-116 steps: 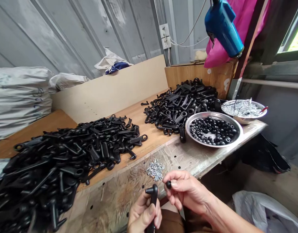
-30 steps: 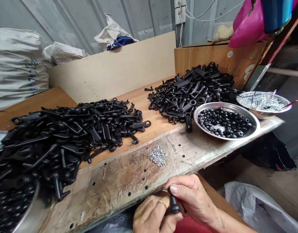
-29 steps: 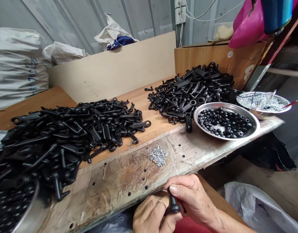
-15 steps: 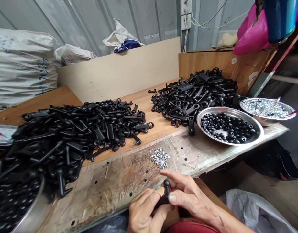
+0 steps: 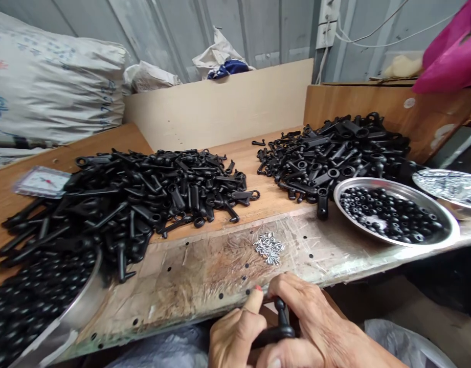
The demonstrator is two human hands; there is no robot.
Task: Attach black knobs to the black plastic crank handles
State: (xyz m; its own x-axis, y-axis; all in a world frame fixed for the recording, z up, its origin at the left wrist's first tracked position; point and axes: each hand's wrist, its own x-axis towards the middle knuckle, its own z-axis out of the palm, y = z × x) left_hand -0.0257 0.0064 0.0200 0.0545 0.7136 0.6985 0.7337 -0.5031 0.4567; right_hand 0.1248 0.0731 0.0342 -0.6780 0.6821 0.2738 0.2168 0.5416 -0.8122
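Observation:
Close to me at the bench's front edge, my left hand (image 5: 235, 335) is closed round a black crank handle (image 5: 283, 316) whose small round-ended grip points up. My right hand (image 5: 312, 319) is closed on the same handle from the other side, with fingers bent around its upright part and the thumb low in front. Parts of the handle are hidden by the fingers. Just beyond both hands, a small heap of silver screws or pins (image 5: 269, 248) lies on the taped strip of the bench (image 5: 204, 271).
Black crank handles are heaped at left (image 5: 139, 189) and at back right (image 5: 323, 148). A steel bowl (image 5: 452, 235) holds black knobs; behind it stands a dish of silver pieces (image 5: 446, 185). A larger bowl of black balls (image 5: 91, 296) sits front left, near a white dial (image 5: 47, 181).
My view has turned left, so the bench appears shifted right. My right index finger, stretched toward the silver heap before, is now bent in at the handle. Both hands still hold it.

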